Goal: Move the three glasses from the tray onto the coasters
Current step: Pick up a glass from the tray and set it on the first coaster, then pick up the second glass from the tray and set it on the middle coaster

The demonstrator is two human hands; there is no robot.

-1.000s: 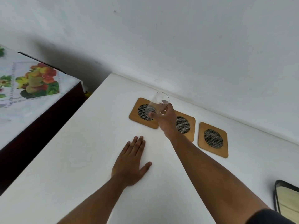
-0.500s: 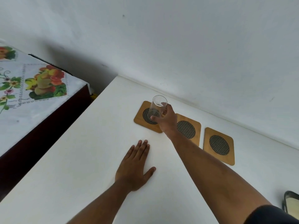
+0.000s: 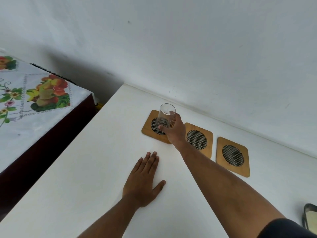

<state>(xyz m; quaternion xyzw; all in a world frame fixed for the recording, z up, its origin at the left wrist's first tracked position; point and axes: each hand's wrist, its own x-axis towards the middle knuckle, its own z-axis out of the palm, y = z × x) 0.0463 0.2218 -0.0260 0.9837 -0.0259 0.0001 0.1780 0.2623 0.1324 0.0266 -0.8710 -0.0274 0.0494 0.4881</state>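
The right hand [image 3: 175,130] grips an upright glass [image 3: 166,116] over the coaster [image 3: 147,128] beyond its fingers, perhaps touching; the left hand [image 3: 143,182] lies flat, spread on the table [image 3: 85,177].

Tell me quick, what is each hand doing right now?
Left hand: open, lying flat on the white table, holding nothing.
Right hand: closed around the clear glass, over the leftmost coaster.

Right hand [image 3: 175,130]: gripping a clear glass [image 3: 166,116] over the left coaster [image 3: 147,128]; contact unclear.
Left hand [image 3: 143,180]: lying flat, fingers spread, on the white table [image 3: 85,169].
Other coasters: middle coaster [image 3: 199,139] and right coaster [image 3: 233,156] sitting bare.
Tray [image 3: 310,216]: peeking in at the lower right edge.
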